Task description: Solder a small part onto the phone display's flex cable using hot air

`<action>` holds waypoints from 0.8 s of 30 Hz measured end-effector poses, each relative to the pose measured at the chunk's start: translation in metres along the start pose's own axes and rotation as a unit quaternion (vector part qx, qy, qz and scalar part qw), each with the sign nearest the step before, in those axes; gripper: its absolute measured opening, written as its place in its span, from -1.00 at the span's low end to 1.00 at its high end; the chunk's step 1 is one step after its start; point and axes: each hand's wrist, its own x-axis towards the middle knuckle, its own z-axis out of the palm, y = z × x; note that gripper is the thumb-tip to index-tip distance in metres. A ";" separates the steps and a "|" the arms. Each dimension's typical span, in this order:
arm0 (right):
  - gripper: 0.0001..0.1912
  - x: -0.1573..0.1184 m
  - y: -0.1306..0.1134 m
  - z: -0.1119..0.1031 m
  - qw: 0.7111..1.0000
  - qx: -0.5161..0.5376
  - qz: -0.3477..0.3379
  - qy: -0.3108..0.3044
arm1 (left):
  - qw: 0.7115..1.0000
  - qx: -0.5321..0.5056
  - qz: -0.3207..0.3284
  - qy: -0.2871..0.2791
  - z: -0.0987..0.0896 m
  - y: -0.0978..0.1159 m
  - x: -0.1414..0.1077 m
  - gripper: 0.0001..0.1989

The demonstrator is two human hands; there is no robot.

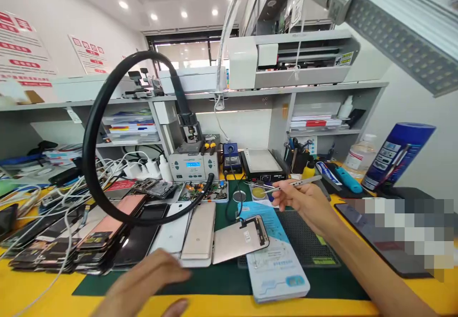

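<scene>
My right hand (300, 200) is closed on silver tweezers (304, 181), held above the far end of a blue and white box (277, 259). A phone screen panel (238, 241), back side up, rests with its right end on that box. Down at the front edge, my left hand (150, 276) is slightly blurred, thumb and fingers apart, with nothing in it. Just beyond it lie a gold phone (199, 231) and a white phone (171, 228) on the green mat (211, 283).
Stacked phones (96, 245) and white cables (67, 216) crowd the left side. A black hose (88, 140) arches from the rework station (195, 165). At right are a dark tablet (379, 240), a blue can (399, 157) and a bottle (359, 154). A lamp (400, 40) hangs above.
</scene>
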 end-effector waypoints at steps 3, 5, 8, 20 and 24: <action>-0.60 0.002 0.001 -0.002 1.000 0.007 0.003 -0.002 | 0.964 0.147 0.119 -0.188 0.018 0.048 0.019 -0.52; -0.60 0.003 0.001 -0.002 1.000 0.009 0.008 -0.005 | 0.931 0.229 0.125 -0.257 0.030 0.069 0.040 -0.37; -0.59 0.001 0.000 0.001 1.000 0.015 0.011 -0.010 | 0.920 0.252 0.115 -0.276 0.043 0.077 0.064 -0.22; -0.59 -0.001 -0.005 0.002 0.997 0.051 0.018 0.050 | 0.919 0.231 0.135 -0.291 0.044 0.073 0.081 -0.35; -0.61 0.001 -0.004 0.000 0.994 0.061 0.013 0.087 | 0.907 0.271 0.199 -0.252 0.041 0.083 0.089 -0.30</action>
